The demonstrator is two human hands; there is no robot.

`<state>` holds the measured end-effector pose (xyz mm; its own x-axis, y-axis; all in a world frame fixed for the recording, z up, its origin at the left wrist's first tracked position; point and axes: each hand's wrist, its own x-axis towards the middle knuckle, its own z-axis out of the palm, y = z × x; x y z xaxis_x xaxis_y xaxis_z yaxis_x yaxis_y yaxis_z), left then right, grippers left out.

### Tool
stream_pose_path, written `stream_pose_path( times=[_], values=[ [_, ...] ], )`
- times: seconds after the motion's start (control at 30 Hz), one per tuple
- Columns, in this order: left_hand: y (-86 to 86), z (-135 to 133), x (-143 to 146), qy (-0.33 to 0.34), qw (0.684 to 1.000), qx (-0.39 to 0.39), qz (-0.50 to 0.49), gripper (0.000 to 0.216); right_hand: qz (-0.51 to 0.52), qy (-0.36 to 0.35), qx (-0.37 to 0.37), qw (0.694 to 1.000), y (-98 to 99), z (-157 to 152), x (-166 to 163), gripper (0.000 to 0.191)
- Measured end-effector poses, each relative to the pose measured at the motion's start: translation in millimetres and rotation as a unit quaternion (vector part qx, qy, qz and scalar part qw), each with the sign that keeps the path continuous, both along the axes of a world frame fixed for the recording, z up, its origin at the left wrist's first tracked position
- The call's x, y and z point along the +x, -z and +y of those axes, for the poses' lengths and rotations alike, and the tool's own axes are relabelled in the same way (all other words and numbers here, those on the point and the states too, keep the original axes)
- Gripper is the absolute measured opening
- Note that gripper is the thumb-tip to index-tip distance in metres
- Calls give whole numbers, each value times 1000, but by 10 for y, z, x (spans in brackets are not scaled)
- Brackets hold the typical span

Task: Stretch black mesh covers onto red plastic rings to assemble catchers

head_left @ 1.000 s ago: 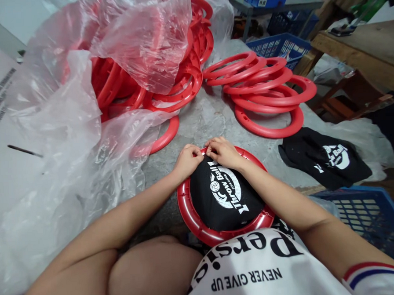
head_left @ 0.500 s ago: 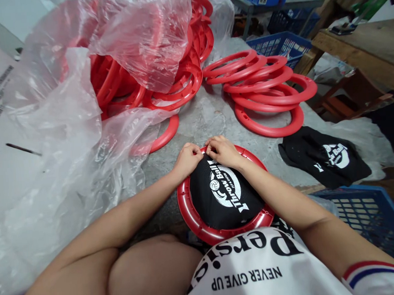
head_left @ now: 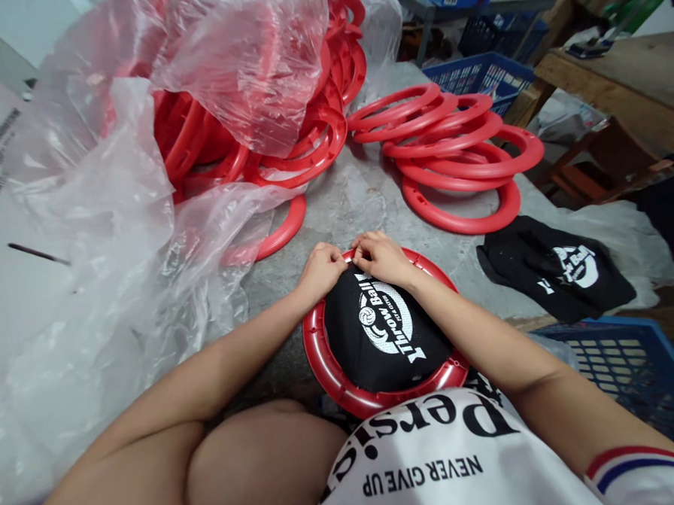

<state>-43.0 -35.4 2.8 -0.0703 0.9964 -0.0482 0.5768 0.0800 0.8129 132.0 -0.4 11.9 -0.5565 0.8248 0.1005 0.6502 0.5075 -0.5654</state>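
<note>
A red plastic ring (head_left: 318, 349) lies at the table's near edge, close against my body. Black fabric (head_left: 346, 320) with a white "Throw Ball" print spans its opening. At the ring's far side, my left hand (head_left: 323, 270) is closed, fingertips pinching the fabric's edge by the rim. Right beside it, my right hand (head_left: 381, 256) is closed in a similar pinch on the same edge. The fingertips of both hands nearly meet, and the exact bit of cloth between them is hidden.
Stacked red rings (head_left: 456, 159) lie beyond on the grey table (head_left: 335, 215). A heap of red rings under clear plastic (head_left: 248, 69) fills the back left. More printed black fabric (head_left: 558, 267) lies to the right, above a blue crate (head_left: 631, 373). A white carton (head_left: 12, 300) stands left.
Both hands stay pinched at the ring's far edge, with barely any finger movement. The camera view has shifted very slightly.
</note>
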Motion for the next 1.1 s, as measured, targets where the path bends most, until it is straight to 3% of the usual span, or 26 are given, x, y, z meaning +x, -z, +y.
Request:
stream_pose_path(
  times=[0.47, 0.6, 0.77, 0.97, 1.1],
  values=[
    [38, 19, -4, 12, 1000, 14, 12, 13, -43, 19, 22, 999, 12, 14, -73, 14],
    [61, 7, -69, 28, 998, 25, -47, 7, -53, 21, 10, 998, -2, 19, -45, 10],
    [79, 10, -133, 13, 993, 11, -113, 22, -95, -18, 3, 995, -20, 85, 52, 17],
    [-29, 15, -88, 88, 995, 38, -20, 25, -183, 82, 32, 979, -77, 13, 358, 23],
    [-108, 30, 4, 142, 987, 62, 36, 23, -206, 76, 45, 975, -174, -88, 534, 23]
  ],
)
